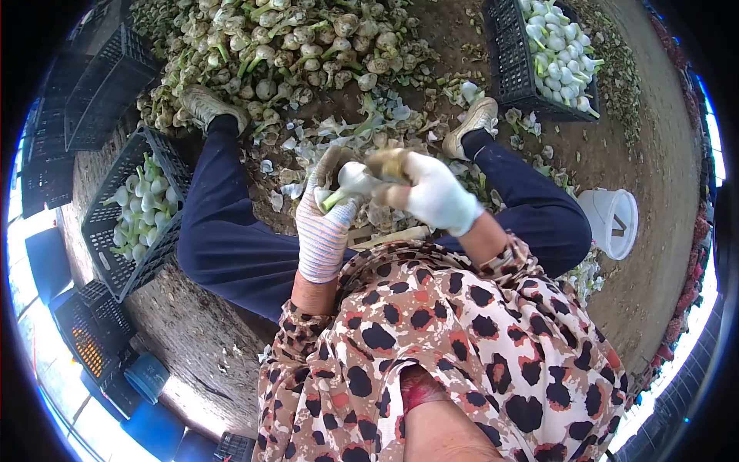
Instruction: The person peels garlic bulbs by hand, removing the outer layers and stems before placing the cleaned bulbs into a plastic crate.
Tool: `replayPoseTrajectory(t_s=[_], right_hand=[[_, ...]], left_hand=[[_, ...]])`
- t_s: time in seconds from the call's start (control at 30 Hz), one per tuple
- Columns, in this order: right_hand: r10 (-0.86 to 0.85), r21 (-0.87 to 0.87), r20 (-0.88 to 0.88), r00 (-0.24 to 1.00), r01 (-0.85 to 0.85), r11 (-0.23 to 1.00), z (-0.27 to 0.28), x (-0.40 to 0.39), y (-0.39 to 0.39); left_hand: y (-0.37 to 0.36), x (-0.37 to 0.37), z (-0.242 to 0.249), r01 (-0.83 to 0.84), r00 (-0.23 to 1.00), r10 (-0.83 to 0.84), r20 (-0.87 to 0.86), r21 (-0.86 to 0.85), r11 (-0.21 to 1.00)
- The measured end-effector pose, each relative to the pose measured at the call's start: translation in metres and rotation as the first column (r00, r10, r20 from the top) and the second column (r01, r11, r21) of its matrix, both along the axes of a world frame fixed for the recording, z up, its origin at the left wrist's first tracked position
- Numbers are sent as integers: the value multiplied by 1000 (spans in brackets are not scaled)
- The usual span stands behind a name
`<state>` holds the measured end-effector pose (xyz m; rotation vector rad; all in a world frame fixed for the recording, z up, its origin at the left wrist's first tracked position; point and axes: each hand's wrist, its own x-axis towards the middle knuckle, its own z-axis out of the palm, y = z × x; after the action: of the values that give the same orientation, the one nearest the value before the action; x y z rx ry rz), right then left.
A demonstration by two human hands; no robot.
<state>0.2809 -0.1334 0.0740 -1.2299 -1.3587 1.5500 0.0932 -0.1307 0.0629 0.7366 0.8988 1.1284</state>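
A striped, soiled glove covers my left hand [325, 219], whose fingers are wrapped round a white garlic bulb [354, 179] with a short green stem pointing down and left. Just to the right, my right hand [419, 185], in a white glove with brownish fingertips, is blurred by motion. Its fingers are bent beside the bulb, and whether they hold anything is hard to make out. Loose peeled skins [369, 123] lie on the ground beyond both hands.
Unpeeled bulbs [308, 46] form a large pile ahead. Peeled bulbs fill a black crate [512, 73] at upper right and partly fill another crate [100, 223] at left. A white bucket [591, 209] stands right of my knee. Stacked crates [96, 92] stand far left.
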Motion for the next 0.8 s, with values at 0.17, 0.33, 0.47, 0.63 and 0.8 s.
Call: replayPoseTrajectory(t_s=[0.17,0.33,0.47,0.63,0.8], right_hand=[[-165,214,-18,986,165,963,-28,-16,-2],[-321,-134,62,945,327,936,-60,1,16],[-297,-139,-261,919,268,953,-45,1,8],[-177,-136,-303,936,141,981,-21,1,6],[-135,-163,-44,990,126,978,-40,-5,4]], left_hand=[[7,-16,-7,121,993,-120,19,-280,952],[0,-5,-11,90,993,-66,93,-281,956],[6,-4,-16,27,994,5,106,-297,954],[9,-8,-25,10,1000,-14,-13,-306,952],[12,-15,-13,53,998,-37,59,-309,950]])
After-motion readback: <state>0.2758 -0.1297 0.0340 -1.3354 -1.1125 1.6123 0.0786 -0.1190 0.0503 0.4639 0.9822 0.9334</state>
